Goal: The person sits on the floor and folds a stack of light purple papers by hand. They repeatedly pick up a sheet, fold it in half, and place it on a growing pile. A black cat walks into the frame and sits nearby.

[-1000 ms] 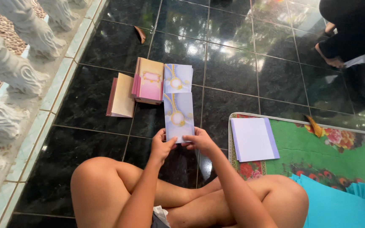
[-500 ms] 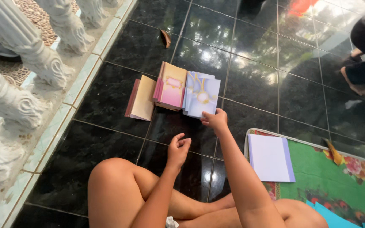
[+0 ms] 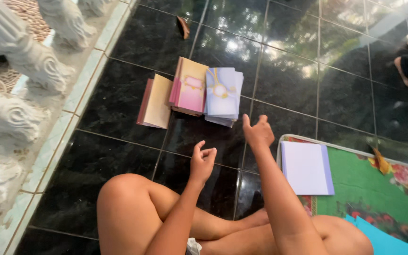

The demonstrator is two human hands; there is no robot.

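I sit cross-legged on a black tiled floor. My left hand (image 3: 202, 161) hovers above my knee with fingers loosely curled, holding nothing. My right hand (image 3: 257, 131) is raised a little further out, fingers apart and empty, just below a stack of pale blue folded cards (image 3: 222, 95). Beside that stack lies a pile of pink and tan cards (image 3: 189, 86), and left of it a tan and maroon pile (image 3: 155, 101). A white sheet stack with a lilac edge (image 3: 306, 167) rests on the mat to the right of my right arm.
A green floral mat (image 3: 374, 198) covers the floor at the right. White carved balusters (image 3: 20, 61) and a pale tiled curb (image 3: 79, 94) run along the left. Another person's foot (image 3: 404, 73) shows at the far right. A brown leaf (image 3: 183, 27) lies on the tiles.
The blue card held in both hands a second ago now lies on the blue stack. My right hand has pulled back from the stack, and both hands are empty.
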